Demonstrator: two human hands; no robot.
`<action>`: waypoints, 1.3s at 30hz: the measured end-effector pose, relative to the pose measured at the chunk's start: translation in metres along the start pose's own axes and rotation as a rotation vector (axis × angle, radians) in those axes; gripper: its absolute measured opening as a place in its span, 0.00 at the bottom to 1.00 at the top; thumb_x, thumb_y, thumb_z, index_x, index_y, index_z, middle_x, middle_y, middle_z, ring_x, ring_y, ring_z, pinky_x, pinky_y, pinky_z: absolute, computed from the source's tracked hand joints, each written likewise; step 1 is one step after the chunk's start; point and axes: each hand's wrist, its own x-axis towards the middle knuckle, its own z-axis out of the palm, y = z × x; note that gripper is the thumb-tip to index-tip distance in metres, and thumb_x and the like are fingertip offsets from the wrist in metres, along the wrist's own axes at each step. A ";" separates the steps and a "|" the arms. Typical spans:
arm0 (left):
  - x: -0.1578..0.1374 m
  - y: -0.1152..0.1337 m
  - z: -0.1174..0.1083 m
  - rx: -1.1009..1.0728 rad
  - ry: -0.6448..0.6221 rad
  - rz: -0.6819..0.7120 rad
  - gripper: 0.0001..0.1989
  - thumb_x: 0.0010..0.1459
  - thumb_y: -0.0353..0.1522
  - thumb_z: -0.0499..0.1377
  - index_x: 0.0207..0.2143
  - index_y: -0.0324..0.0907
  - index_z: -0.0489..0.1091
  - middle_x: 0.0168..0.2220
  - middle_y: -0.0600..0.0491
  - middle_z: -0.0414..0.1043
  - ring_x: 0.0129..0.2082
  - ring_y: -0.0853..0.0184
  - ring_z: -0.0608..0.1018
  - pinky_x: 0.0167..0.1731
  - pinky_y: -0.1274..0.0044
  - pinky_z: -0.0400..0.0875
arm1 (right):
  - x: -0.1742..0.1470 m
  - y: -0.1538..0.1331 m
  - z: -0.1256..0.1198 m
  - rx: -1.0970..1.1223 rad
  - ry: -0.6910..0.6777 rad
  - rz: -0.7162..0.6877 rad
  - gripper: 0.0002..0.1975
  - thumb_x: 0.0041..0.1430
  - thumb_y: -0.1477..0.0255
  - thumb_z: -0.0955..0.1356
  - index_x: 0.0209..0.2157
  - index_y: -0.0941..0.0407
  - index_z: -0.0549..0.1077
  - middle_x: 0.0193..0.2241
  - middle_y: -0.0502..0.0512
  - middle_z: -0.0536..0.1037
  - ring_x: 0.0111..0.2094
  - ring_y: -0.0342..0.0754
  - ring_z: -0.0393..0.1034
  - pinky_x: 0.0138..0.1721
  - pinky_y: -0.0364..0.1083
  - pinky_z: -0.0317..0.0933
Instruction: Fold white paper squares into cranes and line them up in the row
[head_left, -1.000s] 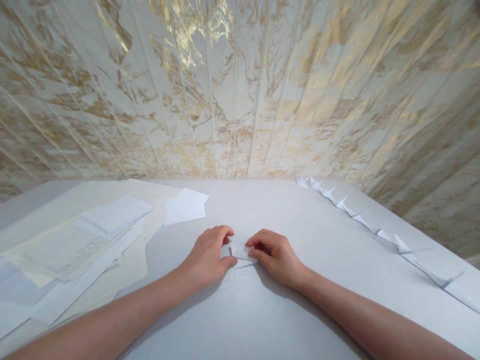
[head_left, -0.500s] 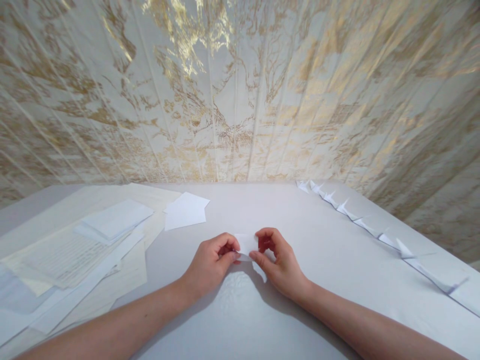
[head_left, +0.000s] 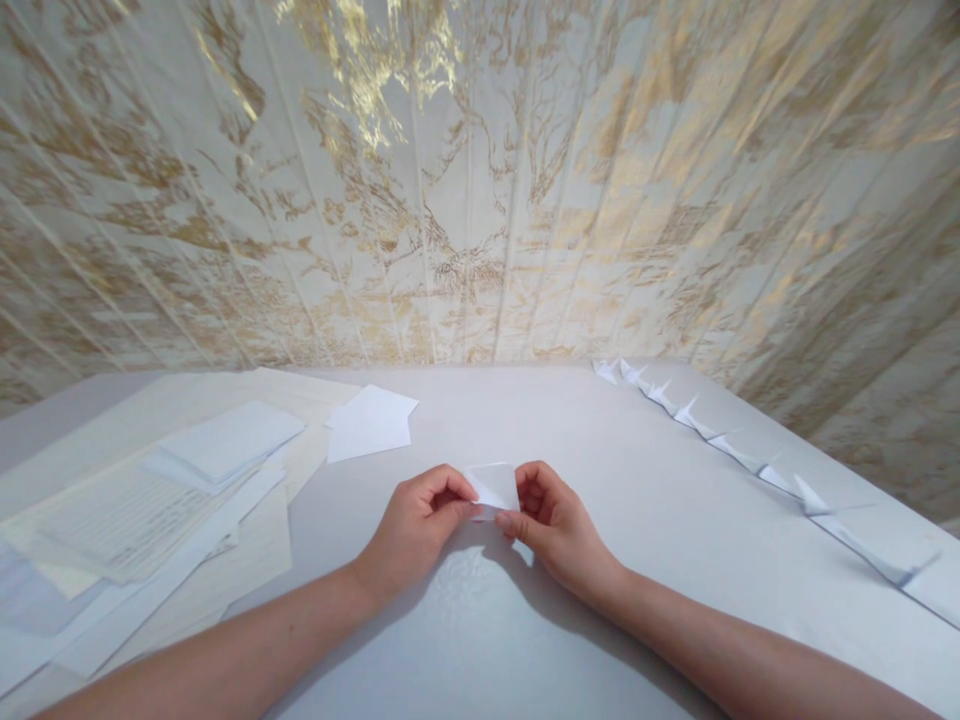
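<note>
A small folded piece of white paper (head_left: 493,484) is held up between both hands, above the middle of the table. My left hand (head_left: 424,520) pinches its left edge between thumb and fingers. At the other side, my right hand (head_left: 559,525) has closed on the lower right edge, its thumb in front and fingers curled behind. The fold details are too small to make out. A shadow of the hands falls on the white table (head_left: 465,640) below.
Loose sheets and folded papers (head_left: 150,520) overlap on the left, some with writing. White paper pieces (head_left: 371,424) lie beyond my left hand. A row of folded paper cranes (head_left: 686,412) runs along the right edge. A gold-patterned curtain (head_left: 465,200) hangs behind the table.
My right hand's fingers and thumb have shifted slightly on the paper, and more of its face now shows. The left hand keeps its pinch almost in place.
</note>
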 end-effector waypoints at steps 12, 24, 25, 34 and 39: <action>0.000 0.008 0.003 -0.054 0.017 -0.067 0.08 0.44 0.32 0.58 0.18 0.39 0.62 0.16 0.60 0.60 0.19 0.74 0.61 0.20 0.81 0.55 | 0.000 -0.006 0.003 0.037 0.077 0.054 0.14 0.41 0.65 0.72 0.22 0.57 0.64 0.15 0.46 0.69 0.18 0.39 0.61 0.22 0.40 0.55; 0.000 0.008 0.005 -0.004 0.054 -0.051 0.10 0.44 0.34 0.58 0.18 0.39 0.62 0.16 0.59 0.60 0.19 0.74 0.62 0.20 0.81 0.56 | -0.001 -0.010 0.008 0.110 0.093 0.089 0.14 0.39 0.69 0.72 0.19 0.57 0.63 0.14 0.45 0.69 0.17 0.38 0.61 0.21 0.39 0.54; 0.000 0.008 0.005 -0.001 0.055 -0.047 0.10 0.45 0.34 0.58 0.18 0.39 0.61 0.16 0.60 0.60 0.19 0.74 0.62 0.20 0.81 0.56 | -0.001 -0.010 0.008 0.110 0.093 0.093 0.14 0.39 0.69 0.72 0.19 0.57 0.63 0.13 0.45 0.69 0.16 0.38 0.61 0.20 0.39 0.54; 0.002 0.009 0.006 0.009 0.079 -0.009 0.11 0.44 0.33 0.59 0.17 0.39 0.60 0.16 0.60 0.60 0.18 0.75 0.61 0.19 0.82 0.56 | -0.001 -0.012 0.010 0.145 0.104 0.098 0.13 0.38 0.72 0.72 0.21 0.57 0.61 0.13 0.42 0.68 0.16 0.36 0.59 0.19 0.38 0.53; 0.001 0.008 0.008 -0.114 0.063 -0.004 0.10 0.44 0.31 0.59 0.20 0.40 0.58 0.17 0.61 0.59 0.18 0.76 0.62 0.19 0.83 0.56 | -0.001 -0.010 0.010 0.163 0.119 0.094 0.13 0.38 0.74 0.71 0.23 0.57 0.61 0.13 0.41 0.67 0.16 0.36 0.59 0.19 0.37 0.52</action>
